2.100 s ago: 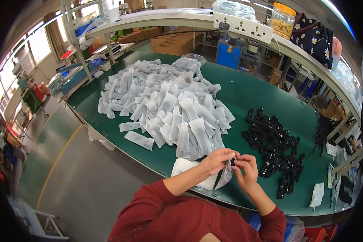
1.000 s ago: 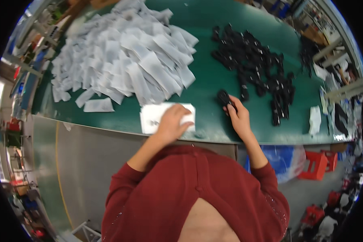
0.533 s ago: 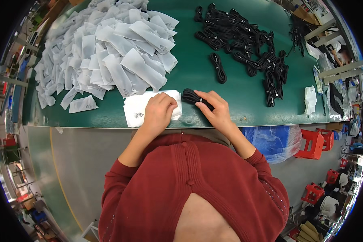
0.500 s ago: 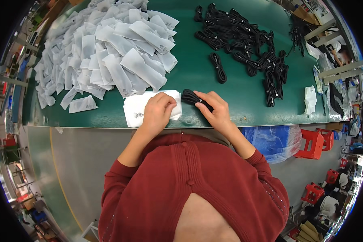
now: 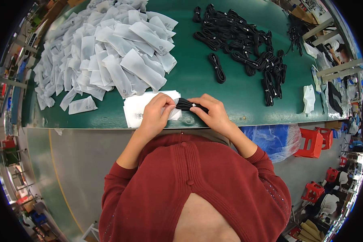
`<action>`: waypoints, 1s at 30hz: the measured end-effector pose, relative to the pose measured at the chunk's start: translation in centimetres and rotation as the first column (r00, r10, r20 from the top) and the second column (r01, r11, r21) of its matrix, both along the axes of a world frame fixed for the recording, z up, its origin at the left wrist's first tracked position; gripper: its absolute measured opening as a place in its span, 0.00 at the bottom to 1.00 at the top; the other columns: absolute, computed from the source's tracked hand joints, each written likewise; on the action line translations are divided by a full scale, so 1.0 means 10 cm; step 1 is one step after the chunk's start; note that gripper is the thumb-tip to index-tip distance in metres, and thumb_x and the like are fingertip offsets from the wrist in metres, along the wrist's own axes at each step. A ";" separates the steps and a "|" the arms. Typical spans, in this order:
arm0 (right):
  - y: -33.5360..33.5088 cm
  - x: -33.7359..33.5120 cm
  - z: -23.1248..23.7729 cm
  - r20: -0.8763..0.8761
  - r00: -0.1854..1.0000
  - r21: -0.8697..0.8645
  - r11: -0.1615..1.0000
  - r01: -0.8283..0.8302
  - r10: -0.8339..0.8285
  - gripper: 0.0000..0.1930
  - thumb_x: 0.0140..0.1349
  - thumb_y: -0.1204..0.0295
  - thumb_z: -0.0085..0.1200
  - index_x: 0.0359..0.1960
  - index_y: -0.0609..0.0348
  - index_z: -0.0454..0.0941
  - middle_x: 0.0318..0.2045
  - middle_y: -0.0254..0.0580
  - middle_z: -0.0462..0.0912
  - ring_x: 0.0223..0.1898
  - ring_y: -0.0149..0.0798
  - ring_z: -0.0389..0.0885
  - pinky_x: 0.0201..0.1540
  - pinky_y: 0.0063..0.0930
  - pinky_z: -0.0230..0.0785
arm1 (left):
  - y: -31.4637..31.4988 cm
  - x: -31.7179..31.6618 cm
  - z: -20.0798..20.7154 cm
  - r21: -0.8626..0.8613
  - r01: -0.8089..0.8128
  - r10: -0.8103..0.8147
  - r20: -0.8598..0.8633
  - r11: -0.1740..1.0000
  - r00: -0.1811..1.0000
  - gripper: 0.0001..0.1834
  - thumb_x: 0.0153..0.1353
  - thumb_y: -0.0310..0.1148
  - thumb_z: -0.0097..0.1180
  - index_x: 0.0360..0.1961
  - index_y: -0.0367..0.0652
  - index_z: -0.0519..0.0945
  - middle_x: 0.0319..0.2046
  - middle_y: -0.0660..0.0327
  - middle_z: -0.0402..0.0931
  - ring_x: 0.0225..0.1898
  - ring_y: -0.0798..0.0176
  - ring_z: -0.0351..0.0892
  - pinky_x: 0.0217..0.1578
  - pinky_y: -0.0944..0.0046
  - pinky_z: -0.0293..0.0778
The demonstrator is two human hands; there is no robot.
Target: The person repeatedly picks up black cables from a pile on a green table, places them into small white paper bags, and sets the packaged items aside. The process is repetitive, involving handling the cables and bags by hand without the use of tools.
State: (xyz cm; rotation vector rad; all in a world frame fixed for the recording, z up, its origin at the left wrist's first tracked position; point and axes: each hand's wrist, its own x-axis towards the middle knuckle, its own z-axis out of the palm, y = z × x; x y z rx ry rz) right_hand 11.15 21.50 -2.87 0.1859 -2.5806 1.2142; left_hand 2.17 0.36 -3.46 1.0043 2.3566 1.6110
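Note:
My right hand [image 5: 209,111] grips a coiled black cable [image 5: 185,104], which is tied around its middle with a small light tie. The cable lies almost level, its left end against the edge of a white plastic bag [image 5: 176,101]. At that edge my left hand [image 5: 157,111] is closed in a pinch, thumb against forefinger. Whether the cable's tip is inside the bag is hard to make out. Beneath the left hand a stack of flat white bags [image 5: 132,105] rests at the table's front edge.
Far left, a large heap of filled white bags [image 5: 105,48] covers the green table [image 5: 189,72]; one filled bag [image 5: 82,105] lies apart. Many coiled black cables [image 5: 246,42] spread at the back right, with a single coil [image 5: 217,67] nearer. Red stools [image 5: 309,142] stand right.
The cable in my right hand has swung level and moved left, its end now meeting the bag edge by my left fingers. My left hand has stayed nearly in place.

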 end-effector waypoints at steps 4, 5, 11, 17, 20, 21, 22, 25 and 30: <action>-0.02 0.02 0.02 -0.194 0.978 0.136 0.985 0.108 -0.081 0.17 0.56 0.70 0.65 0.49 0.52 0.83 0.29 0.39 0.75 0.29 0.41 0.76 0.30 0.34 0.70 | -0.01 -0.04 -0.07 -0.028 -0.040 0.041 0.067 0.999 0.997 0.04 0.60 0.22 0.59 0.34 0.35 0.77 0.31 0.56 0.77 0.32 0.61 0.77 0.38 0.64 0.73; -0.02 0.02 0.01 -0.235 0.970 0.175 0.979 0.107 -0.065 0.17 0.56 0.70 0.66 0.49 0.51 0.83 0.29 0.39 0.75 0.29 0.41 0.76 0.29 0.34 0.70 | -0.01 -0.05 -0.08 -0.042 -0.050 0.053 0.083 0.998 0.995 0.04 0.60 0.23 0.59 0.34 0.34 0.77 0.31 0.55 0.77 0.32 0.59 0.77 0.38 0.63 0.74; -0.03 0.03 -0.03 -0.313 0.948 0.316 0.948 0.049 0.055 0.17 0.54 0.71 0.66 0.48 0.51 0.84 0.29 0.39 0.74 0.28 0.39 0.75 0.29 0.33 0.70 | 0.02 -0.05 -0.08 -0.014 -0.060 0.061 0.141 0.998 0.988 0.04 0.60 0.23 0.59 0.34 0.34 0.77 0.32 0.55 0.78 0.32 0.59 0.77 0.38 0.63 0.74; -0.03 0.03 -0.11 -0.104 0.993 -0.030 0.998 0.050 -0.053 0.16 0.55 0.71 0.66 0.47 0.51 0.84 0.29 0.39 0.74 0.28 0.39 0.74 0.28 0.33 0.69 | 0.02 -0.06 -0.04 0.010 0.006 -0.006 0.043 1.000 0.999 0.04 0.61 0.22 0.59 0.34 0.34 0.76 0.32 0.55 0.77 0.34 0.61 0.78 0.40 0.63 0.74; -0.02 0.03 -0.07 -0.233 0.971 0.161 0.982 0.100 -0.061 0.16 0.54 0.71 0.67 0.47 0.52 0.84 0.29 0.39 0.74 0.27 0.39 0.74 0.28 0.34 0.69 | 0.01 -0.09 -0.04 0.030 -0.025 0.021 0.122 0.999 0.992 0.04 0.61 0.23 0.59 0.35 0.34 0.76 0.32 0.55 0.77 0.34 0.61 0.78 0.41 0.63 0.75; -0.02 0.04 -0.06 -0.269 0.962 0.205 0.974 0.092 -0.035 0.16 0.54 0.72 0.67 0.47 0.52 0.84 0.29 0.39 0.74 0.27 0.39 0.74 0.28 0.33 0.69 | 0.01 -0.09 -0.04 0.021 -0.029 0.026 0.139 0.999 0.990 0.04 0.61 0.23 0.59 0.35 0.34 0.76 0.32 0.56 0.78 0.34 0.61 0.78 0.41 0.64 0.75; -0.01 0.04 -0.06 -0.303 0.953 0.249 0.965 0.086 -0.007 0.17 0.54 0.72 0.67 0.46 0.52 0.84 0.29 0.39 0.74 0.27 0.39 0.74 0.28 0.33 0.68 | 0.01 -0.09 -0.04 0.012 -0.033 0.031 0.157 0.999 0.987 0.04 0.61 0.23 0.59 0.34 0.34 0.76 0.32 0.56 0.78 0.34 0.61 0.78 0.42 0.64 0.75; 0.01 0.03 -0.08 -0.369 0.924 0.327 0.945 0.025 0.103 0.17 0.52 0.72 0.68 0.46 0.52 0.84 0.29 0.37 0.73 0.27 0.39 0.74 0.28 0.33 0.68 | 0.03 -0.10 -0.05 -0.016 -0.042 0.044 0.145 0.999 0.988 0.04 0.61 0.24 0.59 0.34 0.34 0.76 0.32 0.55 0.78 0.34 0.60 0.78 0.41 0.63 0.75; -0.04 0.06 -0.03 -0.094 0.995 -0.009 0.999 -0.044 0.043 0.12 0.59 0.71 0.63 0.45 0.54 0.83 0.28 0.40 0.76 0.29 0.38 0.75 0.29 0.30 0.68 | 0.07 -0.03 0.01 0.007 0.029 -0.029 0.043 1.000 0.999 0.03 0.60 0.22 0.58 0.34 0.35 0.76 0.34 0.55 0.78 0.37 0.56 0.78 0.42 0.61 0.74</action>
